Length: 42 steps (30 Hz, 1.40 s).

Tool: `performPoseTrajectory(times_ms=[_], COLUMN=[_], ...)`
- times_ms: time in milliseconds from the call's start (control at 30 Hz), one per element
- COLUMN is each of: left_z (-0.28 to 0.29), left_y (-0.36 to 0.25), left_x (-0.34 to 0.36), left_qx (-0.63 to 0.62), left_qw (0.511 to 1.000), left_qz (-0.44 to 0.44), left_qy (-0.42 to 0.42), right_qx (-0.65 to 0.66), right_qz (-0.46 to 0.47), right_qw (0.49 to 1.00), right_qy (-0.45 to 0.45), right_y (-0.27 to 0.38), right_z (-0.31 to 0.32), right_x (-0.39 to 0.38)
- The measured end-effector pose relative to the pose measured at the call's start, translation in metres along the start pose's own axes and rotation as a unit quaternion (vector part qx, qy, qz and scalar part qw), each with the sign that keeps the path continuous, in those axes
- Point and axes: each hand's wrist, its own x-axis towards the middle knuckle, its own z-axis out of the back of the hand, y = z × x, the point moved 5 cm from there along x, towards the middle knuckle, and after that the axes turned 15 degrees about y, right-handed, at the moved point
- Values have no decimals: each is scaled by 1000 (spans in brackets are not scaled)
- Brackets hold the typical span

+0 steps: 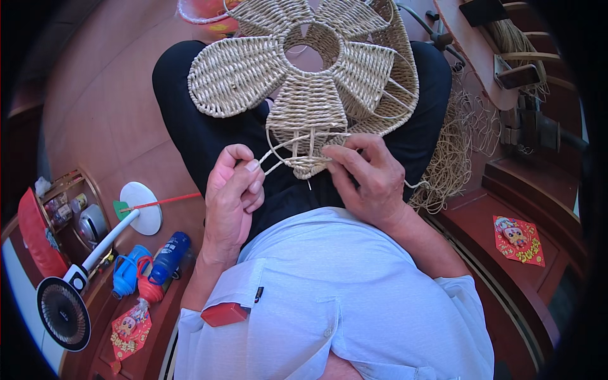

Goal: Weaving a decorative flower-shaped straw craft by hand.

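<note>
A flower-shaped woven straw piece [237, 77] rests across my lap, with a round opening at its centre. Its nearest petal [307, 104] is part woven, its wire frame and bare strands showing at the lower end. Left of that end, my left hand [233, 187] is closed, pinching a pale straw cord [271, 154] between thumb and fingers. The fingers of my right hand [370, 174] close on the right edge of the petal's tip, where cord and frame meet. A loose cord end hangs below the tip. What lies under my right fingertips is hidden.
A heap of straw cord [446, 164] lies on the floor at the right. A bench holding a phone [519, 77] stands beyond it. Left are a small fan [63, 313], a blue bottle [170, 256] and a wooden rack [76, 212]. A red basin [209, 11] sits at the top.
</note>
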Motion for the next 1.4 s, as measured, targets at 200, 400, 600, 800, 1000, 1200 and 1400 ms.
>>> performPoseTrajectory(times_ms=[200, 400, 600, 800, 1000, 1200, 1400], left_z=[-9, 35, 336, 447, 4, -8, 157], left_y=[-8, -20, -135, -225, -82, -36, -189], left_x=[-6, -24, -158, -314, -26, 7, -89], left_qx=[4, -82, -56, 562, 706, 664, 766], left_qw=[1000, 994, 916, 521, 693, 740, 512], left_qz=[19, -23, -76, 64, -121, -105, -130], left_qy=[-11, -68, -390, -639, -81, 24, -367], right_qx=[-17, -91, -70, 0, -5, -10, -15], right_qz=[112, 195, 174, 131, 98, 86, 88], right_qw=[993, 977, 981, 988, 993, 996, 995], right_qy=[16, -10, -57, -77, -59, -34, -37], right_y=[34, 37, 27, 34, 31, 30, 30], right_z=[-32, -44, -39, -34, -31, -36, -29], right_x=[41, 43, 30, 42, 43, 43, 37])
